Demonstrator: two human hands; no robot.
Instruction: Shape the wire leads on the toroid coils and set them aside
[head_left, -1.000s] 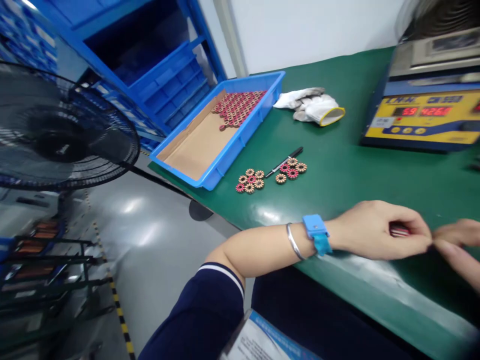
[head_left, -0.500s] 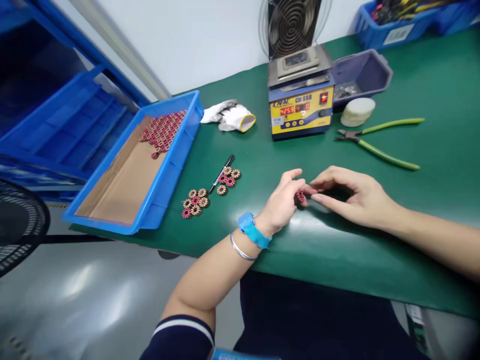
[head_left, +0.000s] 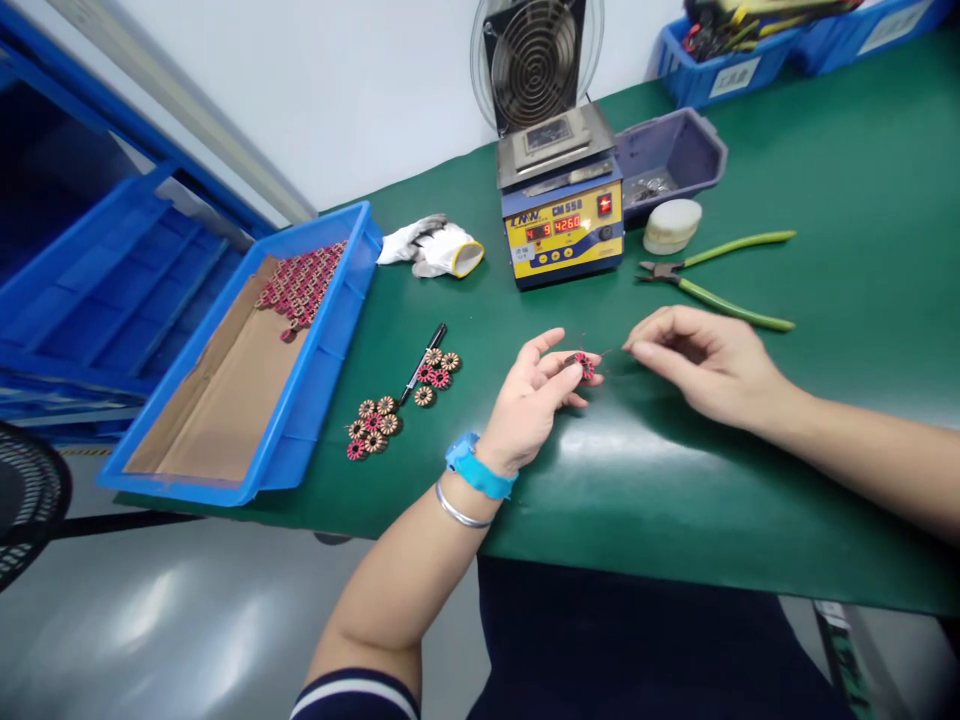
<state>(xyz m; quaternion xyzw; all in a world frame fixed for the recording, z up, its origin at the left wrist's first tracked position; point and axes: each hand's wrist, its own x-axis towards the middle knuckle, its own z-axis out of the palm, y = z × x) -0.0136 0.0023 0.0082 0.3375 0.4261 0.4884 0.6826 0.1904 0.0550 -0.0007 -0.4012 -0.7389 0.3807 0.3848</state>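
My left hand (head_left: 532, 400) pinches a small red and copper ring coil (head_left: 583, 364) between thumb and fingertips, just above the green table (head_left: 675, 480). A blue strap and a metal bangle sit on that wrist. My right hand (head_left: 709, 362) is a little to the right of the coil, fingertips pressed together on a thin wire that runs from it. Two small groups of the same coils (head_left: 373, 423) (head_left: 436, 373) lie to the left beside a black pen (head_left: 424, 361).
A blue tray (head_left: 322, 370) lined with cardboard holds several more coils at its far end. Behind the hands stand a yellow and blue heater unit (head_left: 564, 230), a fan, a purple bin (head_left: 670, 155), a white glove (head_left: 435, 247) and green-handled cutters (head_left: 712, 280).
The view swung right from the floor fan to the bench. My hands have drawn slightly apart, the right one pulling away from the coil that the left still holds.
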